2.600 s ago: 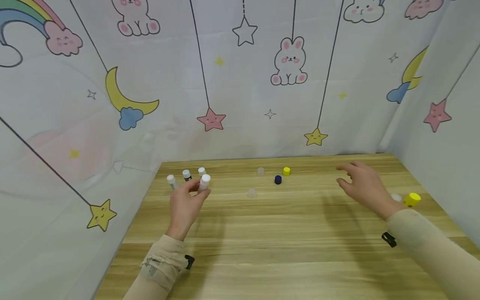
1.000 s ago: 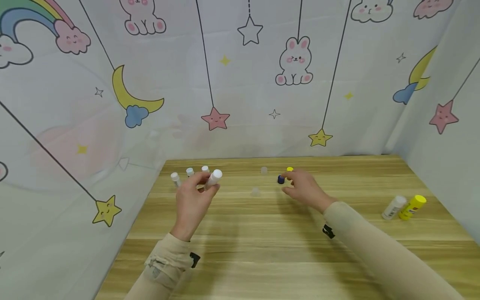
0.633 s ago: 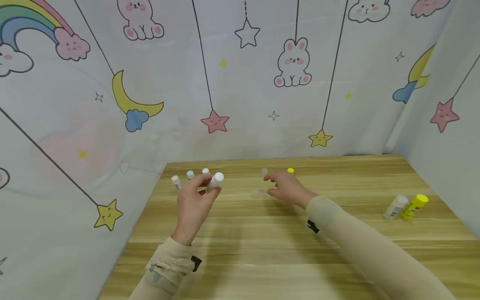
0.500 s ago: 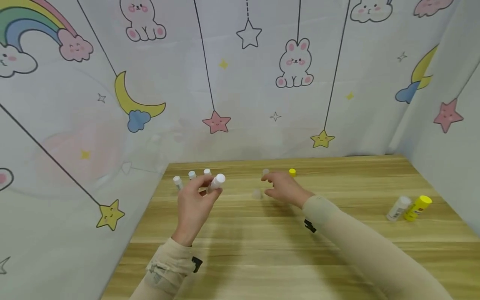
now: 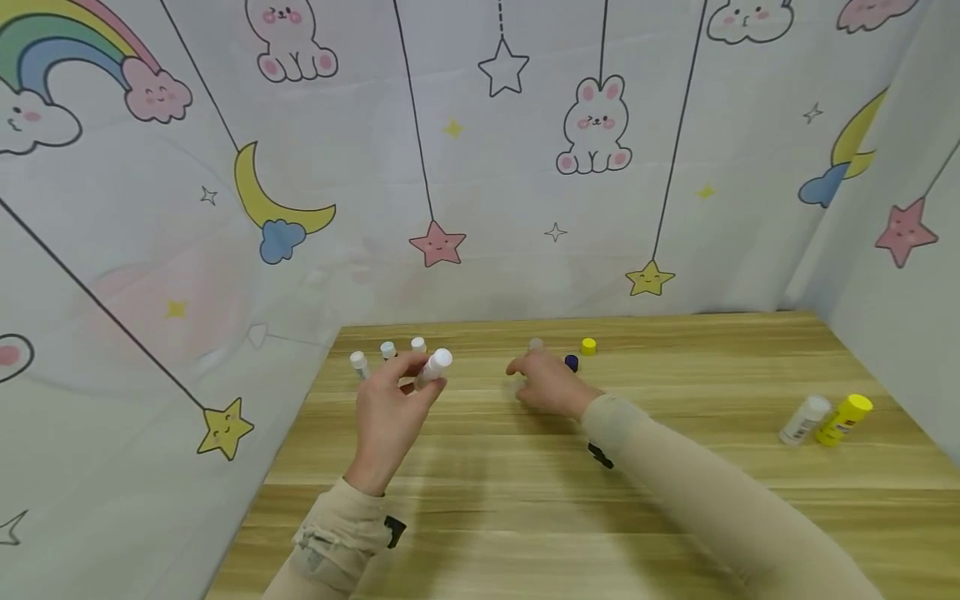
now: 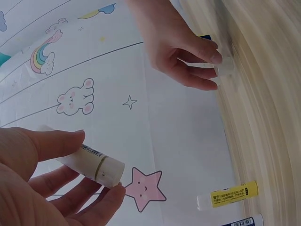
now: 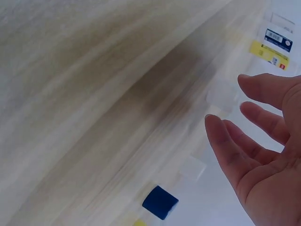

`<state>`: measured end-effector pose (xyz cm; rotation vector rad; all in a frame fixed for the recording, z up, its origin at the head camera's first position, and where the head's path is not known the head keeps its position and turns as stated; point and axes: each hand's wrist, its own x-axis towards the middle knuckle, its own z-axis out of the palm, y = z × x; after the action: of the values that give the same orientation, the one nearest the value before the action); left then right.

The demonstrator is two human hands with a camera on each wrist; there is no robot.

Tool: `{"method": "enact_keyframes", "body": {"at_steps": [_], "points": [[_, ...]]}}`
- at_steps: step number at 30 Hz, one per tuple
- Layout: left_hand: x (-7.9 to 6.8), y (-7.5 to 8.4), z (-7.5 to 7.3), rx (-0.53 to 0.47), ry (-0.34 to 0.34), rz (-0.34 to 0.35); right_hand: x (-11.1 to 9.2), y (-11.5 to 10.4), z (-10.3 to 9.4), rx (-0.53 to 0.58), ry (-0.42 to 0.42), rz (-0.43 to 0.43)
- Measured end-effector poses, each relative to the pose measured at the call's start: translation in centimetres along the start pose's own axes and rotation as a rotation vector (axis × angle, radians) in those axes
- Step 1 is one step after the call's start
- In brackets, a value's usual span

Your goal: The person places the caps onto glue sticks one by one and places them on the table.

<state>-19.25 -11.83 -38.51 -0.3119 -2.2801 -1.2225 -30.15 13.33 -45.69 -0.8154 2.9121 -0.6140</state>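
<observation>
- The left hand (image 5: 390,421) pinches a white stick (image 5: 432,367) between thumb and fingers, up above the worktop (image 5: 480,521). The stick leans.
- The right hand (image 5: 551,383) looks loose to me. Its thumb and fingers are bent a bit, with a gap between them, right by a see-through cap (image 6: 227,67). I can't tell if they touch it.
- That cap is hard to see on the pale wood, so I think the fingers could miss it or bump it away.
- A dark blue cap (image 5: 572,362) sits just beside the right hand. One careless swing back could knock it.
- If the left pinch gets too soft, the stick could slip and hit the three standing tubes (image 5: 387,350) behind that hand.
- The other see-through cap (image 5: 536,342) is partly tucked behind the right hand. The yellow cap (image 5: 588,346) shows fully from the head, but the right wrist view cuts it off.
- The left hand hides parts of the standing tubes, and it covers one end of the stick in its own wrist view.
- The right wrist view is too blurry to read the labels.
</observation>
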Motion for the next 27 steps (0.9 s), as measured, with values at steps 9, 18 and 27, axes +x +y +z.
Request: {"method": "enact_keyframes", "body": {"at_steps": [9, 18, 27], "points": [[-0.1, -0.2, -0.2, -0.007, 0.005, -0.009, 0.6, -0.8, 1.3, -0.024, 0.014, -0.021], [0.0, -0.7, 0.1, -0.010, -0.002, -0.016, 0.5, -0.7, 0.2, -0.054, 0.028, -0.012], [0.1, -1.2, 1.0, -0.008, -0.011, -0.009, -0.5, 0.0, -0.7, -0.030, 0.044, 0.021]]}}
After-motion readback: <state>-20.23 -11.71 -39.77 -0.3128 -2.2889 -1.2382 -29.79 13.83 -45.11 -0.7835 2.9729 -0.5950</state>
